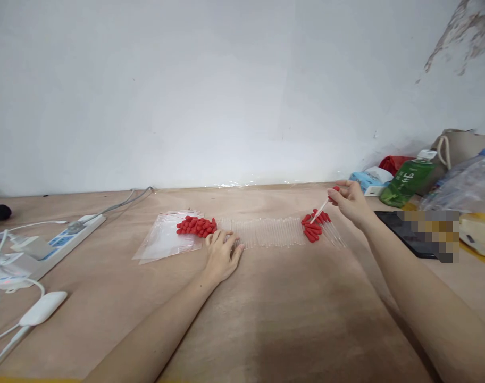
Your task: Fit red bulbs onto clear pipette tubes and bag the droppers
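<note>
Head camera first: where's the dropper tube (321,208)?

At the right end of the row, tilted, its thin end down by the bunch of red-topped tubes (312,232). The right hand (351,203) has it pinched at the red bulb (336,188), thumb and fingers close together.

What's a good way to hold it?

I'd say soft but snug, near the red end, so the thin part doesn't snap. I'd go slow over that bunch, too, so none roll.

And the left hand (222,256)?

Its fingers are a bit bent and spread, down on the left end of the row of clear tubes (272,232), beside the heap of red bulbs (197,227). I can't tell if it's gripping one, because the hand covers that spot.

Anything else hard to see?

Whether the thin end touches the bunch. The clear tubes look so alike I can't count them. Farther out, part of the black phone (404,233) is blotted out.
</note>
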A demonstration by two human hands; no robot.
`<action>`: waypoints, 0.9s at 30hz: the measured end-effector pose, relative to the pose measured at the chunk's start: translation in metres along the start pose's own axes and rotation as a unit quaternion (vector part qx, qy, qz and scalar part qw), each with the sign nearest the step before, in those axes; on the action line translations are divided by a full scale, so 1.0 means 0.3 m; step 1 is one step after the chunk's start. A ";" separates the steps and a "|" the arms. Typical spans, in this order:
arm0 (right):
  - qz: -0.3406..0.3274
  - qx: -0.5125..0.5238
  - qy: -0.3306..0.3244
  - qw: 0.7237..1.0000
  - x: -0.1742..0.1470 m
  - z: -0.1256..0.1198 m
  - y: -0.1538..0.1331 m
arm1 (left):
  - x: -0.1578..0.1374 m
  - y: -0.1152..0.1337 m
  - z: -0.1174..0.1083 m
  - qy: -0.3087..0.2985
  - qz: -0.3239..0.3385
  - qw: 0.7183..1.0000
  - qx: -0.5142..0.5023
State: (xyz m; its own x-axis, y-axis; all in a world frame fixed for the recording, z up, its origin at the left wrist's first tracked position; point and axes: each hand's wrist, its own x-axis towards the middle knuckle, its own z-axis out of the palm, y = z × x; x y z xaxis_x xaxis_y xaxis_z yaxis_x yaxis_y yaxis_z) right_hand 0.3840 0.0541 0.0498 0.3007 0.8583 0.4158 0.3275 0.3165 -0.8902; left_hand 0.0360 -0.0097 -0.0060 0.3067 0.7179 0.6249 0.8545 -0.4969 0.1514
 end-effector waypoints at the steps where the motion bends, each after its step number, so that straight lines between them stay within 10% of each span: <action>1: 0.008 -0.039 0.005 0.999 0.018 -0.024 0.023 | 0.000 0.000 0.000 -0.003 0.002 1.000 -0.001; 13: -0.080 -0.411 -0.127 0.899 0.015 -0.031 0.184 | -0.007 -0.011 0.011 -0.008 0.006 1.000 -0.005; 27: -0.117 -0.339 -0.159 0.920 0.003 0.015 0.161 | -0.006 -0.011 0.011 -0.026 0.002 1.000 0.003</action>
State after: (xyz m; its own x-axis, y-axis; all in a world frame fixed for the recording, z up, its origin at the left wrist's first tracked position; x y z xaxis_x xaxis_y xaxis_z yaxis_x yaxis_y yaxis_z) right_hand 0.3960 0.0719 0.0062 -0.0900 0.9077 0.4099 0.8658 0.2747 -0.4182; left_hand 0.0341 -0.0078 -0.0103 0.3313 0.7405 0.5848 0.8556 -0.4971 0.1447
